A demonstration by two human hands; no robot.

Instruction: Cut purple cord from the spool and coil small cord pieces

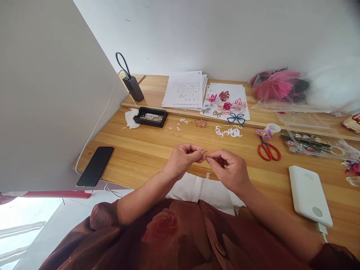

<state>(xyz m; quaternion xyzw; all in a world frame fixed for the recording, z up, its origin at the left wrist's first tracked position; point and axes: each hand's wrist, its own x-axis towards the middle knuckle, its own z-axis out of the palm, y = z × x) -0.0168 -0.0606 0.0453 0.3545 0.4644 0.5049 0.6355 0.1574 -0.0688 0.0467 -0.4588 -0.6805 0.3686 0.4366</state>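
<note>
My left hand and my right hand meet fingertip to fingertip above the front of the wooden table. Both are closed in a pinch. A tiny thing shows between the fingertips, too small to name. Just beyond them lie white crescent-shaped paper pieces, with a few smaller crescents to the left. Between these groups is a copper-pink wire flower. A black tray of small beads sits behind my left hand. Red-handled scissors rest to the right of my right hand.
Sheets with cut-out shapes and several finished flowers lie at the back. On the right are a white power bank, a clear box of beads and a white cup. A black phone lies left.
</note>
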